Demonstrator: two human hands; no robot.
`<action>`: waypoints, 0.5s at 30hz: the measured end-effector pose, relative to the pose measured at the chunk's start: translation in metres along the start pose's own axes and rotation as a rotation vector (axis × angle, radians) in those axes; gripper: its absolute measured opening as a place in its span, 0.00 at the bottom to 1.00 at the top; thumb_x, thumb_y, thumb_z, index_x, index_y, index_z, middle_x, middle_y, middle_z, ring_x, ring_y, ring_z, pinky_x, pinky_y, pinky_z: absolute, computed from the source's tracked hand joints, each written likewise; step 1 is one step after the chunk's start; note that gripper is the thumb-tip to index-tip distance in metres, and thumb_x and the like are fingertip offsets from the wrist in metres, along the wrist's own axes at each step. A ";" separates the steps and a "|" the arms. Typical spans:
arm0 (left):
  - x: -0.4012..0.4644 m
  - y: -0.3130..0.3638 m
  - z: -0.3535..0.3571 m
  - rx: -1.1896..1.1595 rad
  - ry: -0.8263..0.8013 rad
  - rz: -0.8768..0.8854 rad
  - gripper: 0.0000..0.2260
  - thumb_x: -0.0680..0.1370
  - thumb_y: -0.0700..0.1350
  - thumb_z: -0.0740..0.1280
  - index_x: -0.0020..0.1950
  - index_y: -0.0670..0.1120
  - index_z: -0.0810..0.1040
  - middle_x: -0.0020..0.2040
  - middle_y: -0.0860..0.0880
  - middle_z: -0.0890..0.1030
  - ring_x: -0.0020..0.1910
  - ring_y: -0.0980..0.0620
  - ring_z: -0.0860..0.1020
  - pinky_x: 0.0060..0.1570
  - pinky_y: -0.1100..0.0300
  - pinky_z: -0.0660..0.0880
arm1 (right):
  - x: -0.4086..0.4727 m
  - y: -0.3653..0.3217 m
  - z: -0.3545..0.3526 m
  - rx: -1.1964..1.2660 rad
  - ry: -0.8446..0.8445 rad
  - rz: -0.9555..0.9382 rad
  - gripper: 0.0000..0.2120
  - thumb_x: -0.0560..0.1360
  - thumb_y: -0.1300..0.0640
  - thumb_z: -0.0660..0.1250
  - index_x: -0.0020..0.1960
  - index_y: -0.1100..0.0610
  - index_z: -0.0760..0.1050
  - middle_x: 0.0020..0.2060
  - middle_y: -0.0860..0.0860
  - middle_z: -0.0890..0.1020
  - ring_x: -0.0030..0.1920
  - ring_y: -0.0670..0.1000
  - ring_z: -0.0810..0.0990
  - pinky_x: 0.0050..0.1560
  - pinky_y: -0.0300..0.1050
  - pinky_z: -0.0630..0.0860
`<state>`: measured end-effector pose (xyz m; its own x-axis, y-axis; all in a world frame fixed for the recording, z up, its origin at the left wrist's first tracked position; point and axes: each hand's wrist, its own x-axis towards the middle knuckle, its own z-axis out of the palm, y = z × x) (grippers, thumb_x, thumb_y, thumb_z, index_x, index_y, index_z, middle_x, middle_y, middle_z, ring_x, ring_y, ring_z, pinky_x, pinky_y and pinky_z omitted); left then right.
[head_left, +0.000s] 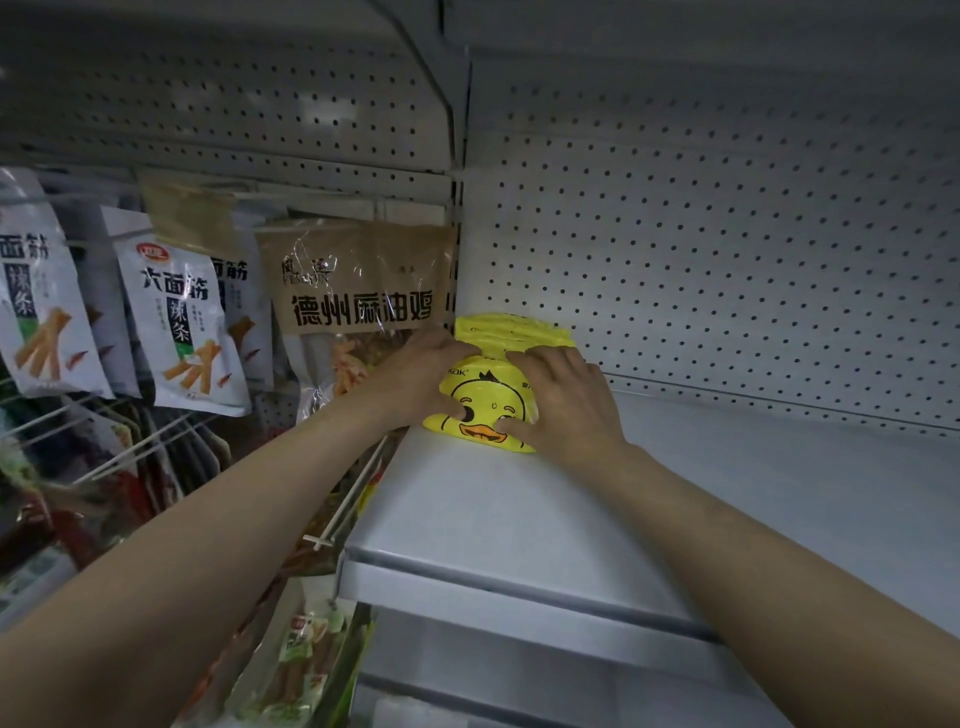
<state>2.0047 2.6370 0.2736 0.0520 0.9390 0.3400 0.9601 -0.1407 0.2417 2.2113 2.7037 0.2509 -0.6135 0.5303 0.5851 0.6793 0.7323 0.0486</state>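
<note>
Yellow duck packets (485, 402): upright stack, far left end of the shelf (571, 519) near the pegboard (727, 234), left hand (415, 379) and right hand (563, 400) grip clasping both sides; risk: loosened hold likely lets slick packets topple forward or slide off the left edge.
</note>
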 end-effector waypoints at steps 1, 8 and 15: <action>0.001 -0.001 0.001 -0.005 -0.002 -0.005 0.38 0.68 0.51 0.77 0.74 0.48 0.66 0.67 0.43 0.68 0.68 0.47 0.61 0.57 0.64 0.59 | 0.000 0.000 0.001 -0.007 -0.004 0.007 0.40 0.63 0.34 0.74 0.69 0.51 0.72 0.61 0.52 0.77 0.62 0.57 0.73 0.56 0.54 0.73; 0.001 0.001 0.003 0.004 0.003 -0.045 0.39 0.67 0.51 0.78 0.74 0.48 0.65 0.66 0.42 0.68 0.69 0.45 0.61 0.64 0.59 0.60 | -0.001 -0.003 -0.001 -0.020 -0.073 0.034 0.40 0.67 0.34 0.71 0.73 0.51 0.67 0.66 0.50 0.74 0.67 0.55 0.69 0.63 0.52 0.67; -0.015 0.025 0.002 0.107 0.043 -0.194 0.41 0.68 0.51 0.77 0.76 0.48 0.61 0.74 0.42 0.61 0.73 0.41 0.58 0.70 0.50 0.60 | 0.000 -0.015 -0.016 -0.089 -0.186 0.089 0.39 0.70 0.35 0.69 0.74 0.53 0.62 0.68 0.52 0.72 0.70 0.55 0.65 0.72 0.54 0.60</action>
<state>2.0285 2.6204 0.2727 -0.1457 0.9308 0.3352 0.9748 0.0773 0.2091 2.2078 2.6857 0.2634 -0.6076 0.6670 0.4312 0.7619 0.6428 0.0793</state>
